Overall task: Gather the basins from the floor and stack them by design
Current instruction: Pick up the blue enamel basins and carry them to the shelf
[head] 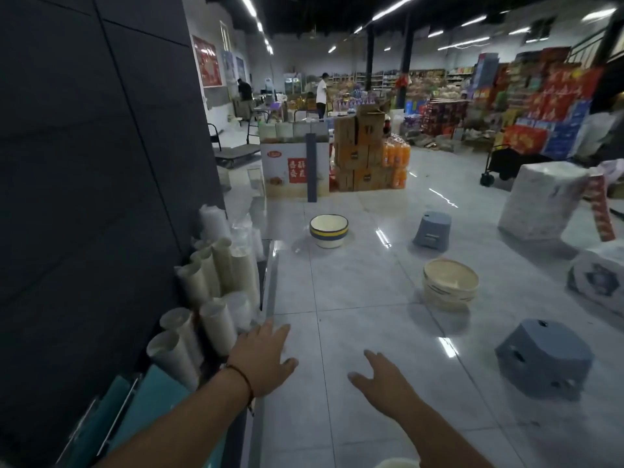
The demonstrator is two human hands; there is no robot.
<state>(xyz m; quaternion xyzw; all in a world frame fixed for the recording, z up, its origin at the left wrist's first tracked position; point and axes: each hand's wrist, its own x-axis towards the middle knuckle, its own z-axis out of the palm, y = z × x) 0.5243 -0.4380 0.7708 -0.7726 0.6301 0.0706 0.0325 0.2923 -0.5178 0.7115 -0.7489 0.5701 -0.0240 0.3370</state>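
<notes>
Two basin stacks stand upright on the tiled floor. A cream basin with blue and yellow bands (329, 230) is the farther one, ahead at centre. A plain cream stack (450, 284) sits nearer, to the right. My left hand (263, 358) reaches forward over the floor with straight, spread fingers and holds nothing. My right hand (385, 383) is stretched out beside it, also flat and empty. Both hands are well short of either basin. A pale rim shows at the bottom edge (396, 463); what it is cannot be told.
Two grey plastic stools lie on the floor, one at right front (543, 358), one farther back (433, 229). Rolled sheets (216, 292) lean against a dark shelf wall on the left. A wrapped white bundle (543, 201) and stacked cartons (363, 153) stand beyond. Two people work far back.
</notes>
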